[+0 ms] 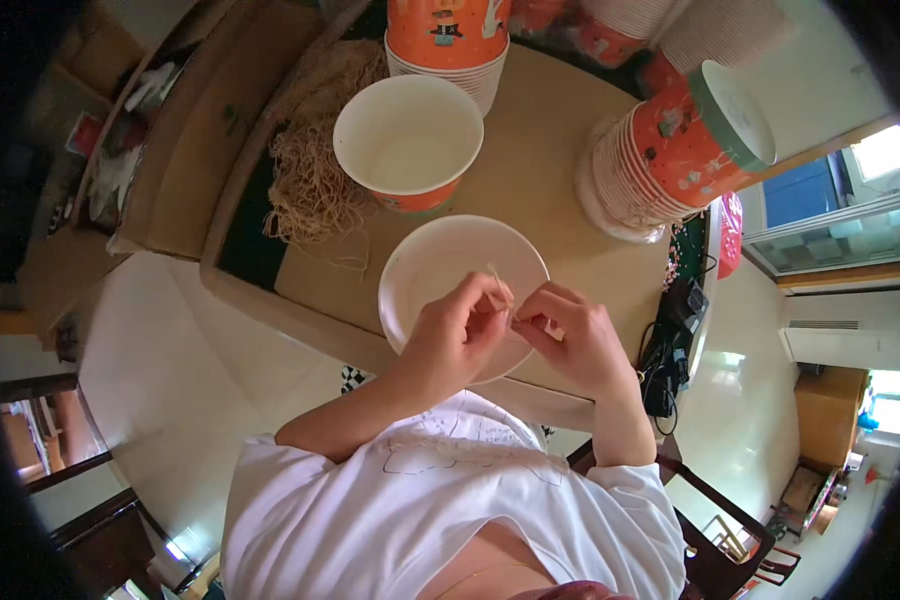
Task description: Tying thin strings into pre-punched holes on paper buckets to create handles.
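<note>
Over a shallow white bowl [420, 262], my left hand [465, 325] and my right hand [570, 335] meet with fingertips almost touching. A short, thin tan strand [495, 275] sticks up from the pinched fingers of my left hand. My right thumb and forefinger are pinched together close beside it, apparently on the same strand; its lower part is hidden by the fingers. Just behind the bowl stands an orange paper tub [410, 140] with a white inside. A tangled heap of tan string [315, 180] lies to its left, a few loose ends trailing toward the bowl.
Behind the tub rises a stack of orange paper tubs [448, 40]. Another stack [660, 150] leans on its side at the right, partly in clear plastic. Black cables [660, 370] lie along the table's right edge. A cardboard box [185, 130] stands at the left.
</note>
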`<state>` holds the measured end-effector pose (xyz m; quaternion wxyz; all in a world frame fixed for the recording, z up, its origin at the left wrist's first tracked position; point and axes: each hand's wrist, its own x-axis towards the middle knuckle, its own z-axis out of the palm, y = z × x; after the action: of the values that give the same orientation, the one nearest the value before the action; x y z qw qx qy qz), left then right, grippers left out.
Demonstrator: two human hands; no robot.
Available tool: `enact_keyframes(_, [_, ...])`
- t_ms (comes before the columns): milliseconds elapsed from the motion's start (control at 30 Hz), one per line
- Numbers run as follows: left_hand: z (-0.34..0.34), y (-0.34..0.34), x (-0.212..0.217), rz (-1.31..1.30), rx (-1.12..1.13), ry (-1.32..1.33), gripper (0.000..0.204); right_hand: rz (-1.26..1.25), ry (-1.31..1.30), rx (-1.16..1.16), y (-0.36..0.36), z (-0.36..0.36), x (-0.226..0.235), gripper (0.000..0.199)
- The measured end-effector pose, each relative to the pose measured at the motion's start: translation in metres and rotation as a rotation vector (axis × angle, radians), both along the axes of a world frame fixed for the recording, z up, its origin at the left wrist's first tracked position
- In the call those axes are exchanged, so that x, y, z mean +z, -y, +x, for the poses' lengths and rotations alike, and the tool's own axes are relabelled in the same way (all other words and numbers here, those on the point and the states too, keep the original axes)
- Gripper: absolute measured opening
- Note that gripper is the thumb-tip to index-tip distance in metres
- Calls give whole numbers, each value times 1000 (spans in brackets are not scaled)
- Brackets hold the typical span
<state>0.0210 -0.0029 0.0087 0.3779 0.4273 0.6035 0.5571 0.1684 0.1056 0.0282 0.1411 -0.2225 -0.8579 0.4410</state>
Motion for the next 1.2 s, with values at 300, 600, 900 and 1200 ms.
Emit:
enact_keyframes(300, [5,-4,-10,-35,-266,-43,11,-95,-221,-154,0,-1,6,5])
enact_keyframes(600, [9,-7,1,-91,-328,9,12,-205,-736,-446,-25,15,42,4])
enact_keyframes(900, [-4,-1,4,60,-105,258,12,-28,-59,8,-22,-7,7,20])
enact_keyframes(1200, [-13,4,15,293,-118,8,13,421,-115,322,-21,-21,5,16])
